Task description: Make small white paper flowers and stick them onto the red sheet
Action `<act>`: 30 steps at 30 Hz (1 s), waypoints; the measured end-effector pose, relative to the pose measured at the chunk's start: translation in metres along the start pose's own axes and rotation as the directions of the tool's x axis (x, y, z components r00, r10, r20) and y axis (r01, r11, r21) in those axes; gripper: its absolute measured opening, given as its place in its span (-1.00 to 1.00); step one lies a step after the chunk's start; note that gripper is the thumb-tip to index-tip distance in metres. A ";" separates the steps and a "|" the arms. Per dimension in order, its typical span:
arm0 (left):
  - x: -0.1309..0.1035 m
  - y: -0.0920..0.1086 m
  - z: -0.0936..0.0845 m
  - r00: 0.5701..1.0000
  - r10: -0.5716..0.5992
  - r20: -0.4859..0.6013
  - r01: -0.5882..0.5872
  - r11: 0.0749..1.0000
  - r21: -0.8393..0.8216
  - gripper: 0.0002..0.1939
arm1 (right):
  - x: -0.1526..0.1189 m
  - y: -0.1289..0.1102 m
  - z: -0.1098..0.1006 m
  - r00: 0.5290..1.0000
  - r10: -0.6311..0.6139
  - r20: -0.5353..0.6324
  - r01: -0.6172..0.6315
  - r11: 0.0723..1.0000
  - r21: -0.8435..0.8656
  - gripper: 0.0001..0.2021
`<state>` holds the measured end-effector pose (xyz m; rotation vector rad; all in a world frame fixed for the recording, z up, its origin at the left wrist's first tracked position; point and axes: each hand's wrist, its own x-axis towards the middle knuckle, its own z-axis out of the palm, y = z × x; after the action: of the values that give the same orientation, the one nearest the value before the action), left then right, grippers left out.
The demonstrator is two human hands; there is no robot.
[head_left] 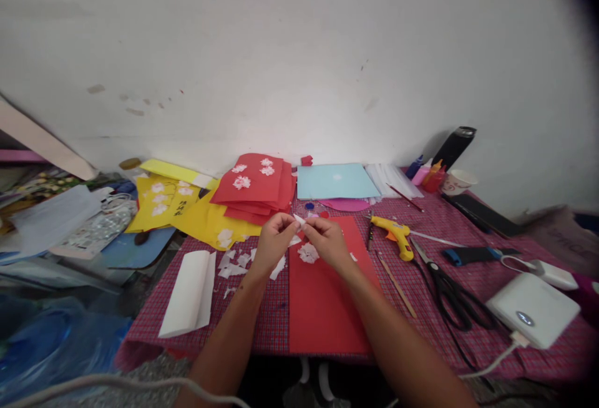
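Note:
Both hands meet above the top left part of a red sheet (pixel 327 308). My left hand (pixel 277 239) is closed, its fingertips pinching a small white paper piece (pixel 299 219). From the other side my right hand (pixel 327 242) pinches the same piece between thumb and finger. A pale ruffled paper flower (pixel 307 253) lies on the red sheet, just below the fingers. Torn white scraps (pixel 236 264) are scattered on the checked cloth beside my left wrist. Further left rests a folded white paper (pixel 187 292).
Red sheets with flowers (pixel 255 177) and yellow sheets (pixel 199 221) lie behind, beside a light blue sheet (pixel 337 181). Rightward are a yellow glue gun (pixel 395 233), a wooden stick (pixel 397 286), black scissors (pixel 452 299), a white box (pixel 533 308), paint bottles (pixel 435 177) and a paper cup (pixel 459 181).

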<state>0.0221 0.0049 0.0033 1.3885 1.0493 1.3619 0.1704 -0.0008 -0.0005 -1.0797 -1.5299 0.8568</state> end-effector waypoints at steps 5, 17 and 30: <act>0.000 -0.001 0.000 1.000 -0.016 -0.008 0.016 0.999 -0.032 -0.84 | 0.001 0.000 0.000 1.000 0.009 -0.004 -0.009 1.000 -0.010 -0.72; 0.000 0.000 0.000 0.999 -0.034 -0.012 0.033 0.998 -0.054 -0.84 | 0.002 0.002 -0.004 1.000 0.004 0.020 -0.004 1.000 0.007 -0.72; -0.001 0.000 0.001 1.000 0.006 0.007 -0.005 0.998 -0.064 -0.87 | 0.003 0.001 -0.003 0.999 0.035 0.025 -0.037 0.994 0.103 -0.76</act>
<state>0.0231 0.0041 0.0034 1.3488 0.9892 1.3819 0.1729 0.0027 0.0002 -1.0283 -1.4726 0.9656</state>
